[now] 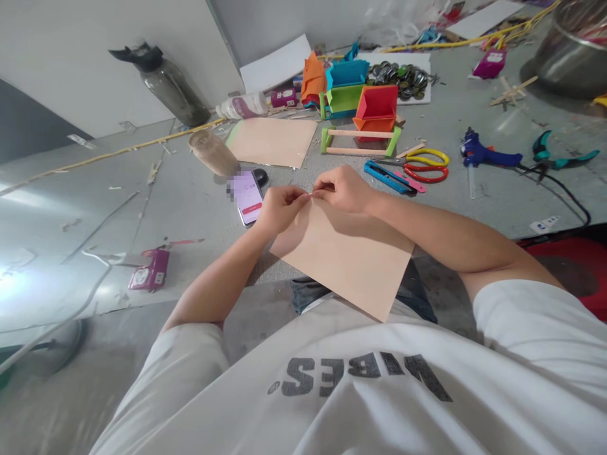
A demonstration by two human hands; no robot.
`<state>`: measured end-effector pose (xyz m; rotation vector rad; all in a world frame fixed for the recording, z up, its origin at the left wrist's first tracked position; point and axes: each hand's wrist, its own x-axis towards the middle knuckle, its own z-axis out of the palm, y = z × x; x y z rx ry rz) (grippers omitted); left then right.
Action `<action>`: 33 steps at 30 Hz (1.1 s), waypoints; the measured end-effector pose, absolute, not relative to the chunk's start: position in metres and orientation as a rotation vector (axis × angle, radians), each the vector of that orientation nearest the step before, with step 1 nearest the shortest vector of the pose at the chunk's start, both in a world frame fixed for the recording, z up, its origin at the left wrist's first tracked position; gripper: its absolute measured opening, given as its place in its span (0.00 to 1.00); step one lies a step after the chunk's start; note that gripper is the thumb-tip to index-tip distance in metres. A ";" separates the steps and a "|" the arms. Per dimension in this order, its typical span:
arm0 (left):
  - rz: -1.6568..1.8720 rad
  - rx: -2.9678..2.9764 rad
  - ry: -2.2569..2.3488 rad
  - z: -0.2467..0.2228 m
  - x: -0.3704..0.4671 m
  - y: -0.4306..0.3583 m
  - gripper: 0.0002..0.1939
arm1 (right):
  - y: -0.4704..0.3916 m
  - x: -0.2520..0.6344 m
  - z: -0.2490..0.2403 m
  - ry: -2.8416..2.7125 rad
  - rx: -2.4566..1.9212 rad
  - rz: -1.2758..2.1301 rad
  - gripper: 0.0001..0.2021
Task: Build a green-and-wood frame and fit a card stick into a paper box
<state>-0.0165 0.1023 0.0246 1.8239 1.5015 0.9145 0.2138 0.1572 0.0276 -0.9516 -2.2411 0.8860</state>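
Note:
A tan sheet of paper [353, 253] lies at the table's near edge and reaches over my lap. Both hands meet at its far corner with fingertips almost touching. My left hand [283, 207] is closed in a pinch on that corner, and my right hand [345, 189] pinches it from the other side. Any small piece between the fingertips is too small to make out. Just left of my left hand lies a lit phone [249, 197]. Beyond my right hand are a blue cutter [389, 177] and scissors with red and yellow handles [427, 165].
Another tan sheet [272, 142] and a wooden cylinder [212, 153] lie farther back. Folded paper pieces [348, 76] and a green-ended stick frame [360, 141] stand behind. A blue glue gun [493, 153], teal pliers [564, 158], a bottle [173, 91] and a metal pot [573, 54] surround the work area.

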 end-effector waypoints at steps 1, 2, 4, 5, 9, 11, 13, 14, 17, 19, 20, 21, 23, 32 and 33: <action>0.922 1.823 1.503 0.025 -0.016 0.102 0.16 | 0.157 0.214 0.028 -2.232 -0.962 0.897 0.10; 0.928 1.824 1.506 0.024 -0.016 0.102 0.16 | 0.157 0.213 0.029 -2.229 -0.974 0.905 0.10; 0.933 1.845 1.512 0.024 -0.017 0.101 0.16 | 0.156 0.213 0.030 -2.245 -0.995 0.904 0.11; 0.930 1.863 1.513 0.023 -0.017 0.101 0.16 | 0.156 0.212 0.031 -2.259 -1.000 0.900 0.12; 0.894 1.922 1.518 0.022 -0.018 0.101 0.16 | 0.156 0.211 0.030 -2.281 -0.986 0.887 0.13; 0.882 1.925 1.517 0.022 -0.018 0.102 0.16 | 0.156 0.210 0.028 -2.253 -0.970 0.896 0.13; 0.879 1.923 1.514 0.021 -0.018 0.102 0.17 | 0.156 0.210 0.026 -2.217 -0.959 0.924 0.13; 0.879 1.919 1.512 0.021 -0.018 0.102 0.17 | 0.155 0.210 0.026 -2.200 -0.956 0.941 0.13; 0.902 1.898 1.502 0.021 -0.017 0.101 0.18 | 0.154 0.210 0.026 -2.153 -0.952 0.984 0.11; 0.923 1.893 1.498 0.022 -0.016 0.100 0.18 | 0.154 0.210 0.027 -2.137 -0.951 1.011 0.09; 0.929 1.896 1.500 0.022 -0.016 0.099 0.18 | 0.154 0.211 0.028 -2.137 -0.955 1.021 0.09; 0.929 1.900 1.504 0.022 -0.016 0.099 0.18 | 0.153 0.210 0.029 -2.141 -0.963 1.025 0.09; 0.920 1.916 1.517 0.022 -0.017 0.098 0.18 | 0.153 0.210 0.032 -2.163 -0.994 1.011 0.10; 0.875 1.917 1.525 0.021 -0.019 0.099 0.20 | 0.147 0.208 0.031 -2.111 -1.030 1.013 0.09; 0.870 1.911 1.519 0.021 -0.019 0.100 0.20 | 0.147 0.208 0.030 -2.089 -1.014 1.022 0.08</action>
